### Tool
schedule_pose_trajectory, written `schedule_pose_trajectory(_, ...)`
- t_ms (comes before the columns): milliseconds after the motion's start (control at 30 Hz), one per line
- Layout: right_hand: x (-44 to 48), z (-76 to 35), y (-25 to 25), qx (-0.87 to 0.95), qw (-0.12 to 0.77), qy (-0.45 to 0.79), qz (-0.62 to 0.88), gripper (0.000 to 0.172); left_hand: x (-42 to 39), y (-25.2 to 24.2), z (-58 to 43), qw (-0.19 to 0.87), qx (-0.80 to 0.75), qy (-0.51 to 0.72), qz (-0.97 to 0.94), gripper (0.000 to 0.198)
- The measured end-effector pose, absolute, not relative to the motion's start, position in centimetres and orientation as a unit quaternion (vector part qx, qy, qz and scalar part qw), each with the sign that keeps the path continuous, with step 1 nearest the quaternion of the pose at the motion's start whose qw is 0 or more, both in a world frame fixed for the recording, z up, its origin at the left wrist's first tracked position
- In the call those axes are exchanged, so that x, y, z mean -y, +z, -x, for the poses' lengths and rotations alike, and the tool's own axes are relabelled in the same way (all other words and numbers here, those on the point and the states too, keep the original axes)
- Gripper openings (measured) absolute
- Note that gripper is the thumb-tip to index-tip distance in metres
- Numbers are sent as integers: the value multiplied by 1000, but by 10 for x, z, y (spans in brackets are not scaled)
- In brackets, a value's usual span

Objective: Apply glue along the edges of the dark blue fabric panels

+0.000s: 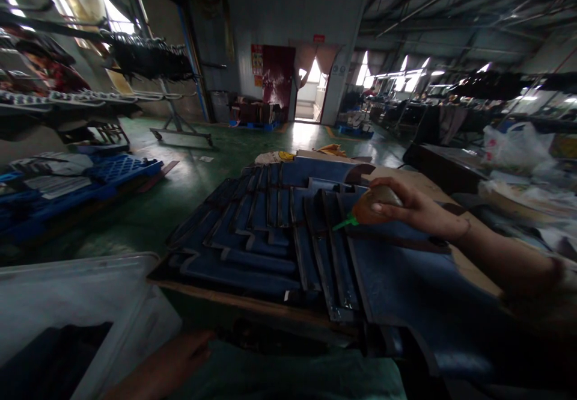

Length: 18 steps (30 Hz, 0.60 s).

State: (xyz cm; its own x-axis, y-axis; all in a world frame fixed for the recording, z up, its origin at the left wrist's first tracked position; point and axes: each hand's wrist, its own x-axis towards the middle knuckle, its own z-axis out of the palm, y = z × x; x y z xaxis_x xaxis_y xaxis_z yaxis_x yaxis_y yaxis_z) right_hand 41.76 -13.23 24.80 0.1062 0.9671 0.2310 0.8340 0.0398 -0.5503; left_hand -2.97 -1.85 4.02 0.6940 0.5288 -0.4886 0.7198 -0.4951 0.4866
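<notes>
Over a wooden worktable [252,305], the person's right hand [408,207] grips a small amber squeeze bottle [376,203], fingers wrapped around its body. Its green nozzle [345,224] points down and to the left, its tip touching or just above the dark blue leather pieces [270,231] laid out on the table. These pieces are long strips and panels, overlapped in rows like fanned cards, with darker edges showing along each one. A larger blue panel [406,280] lies under the right forearm.

The left hand [174,358] hangs low at the near edge of the table, in shadow, holding nothing; its fingers look loosely curled, though the dim light makes it hard to tell.

To the left of that hand sits a pale translucent plastic bin [90,304] with dark material inside. Beyond the table stretches a shiny green floor [180,189]. Blue plastic pallets [112,171] lie at the far left, below racks [144,57] hung with dark goods. At the back, a doorway [309,96] glows with daylight. White plastic bags [518,147] rest on benches at the right.
</notes>
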Motion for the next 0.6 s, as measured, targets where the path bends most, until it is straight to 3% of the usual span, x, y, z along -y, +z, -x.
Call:
schedule_pose_trajectory(433,81,-441,237,652,340,60,675,39,15,37,34,351,-364,-145,-850,40)
schedule_pose_trajectory(600,55,-463,219,632,368,33,681,43,15,36,35,351,-371,-125,-851,39)
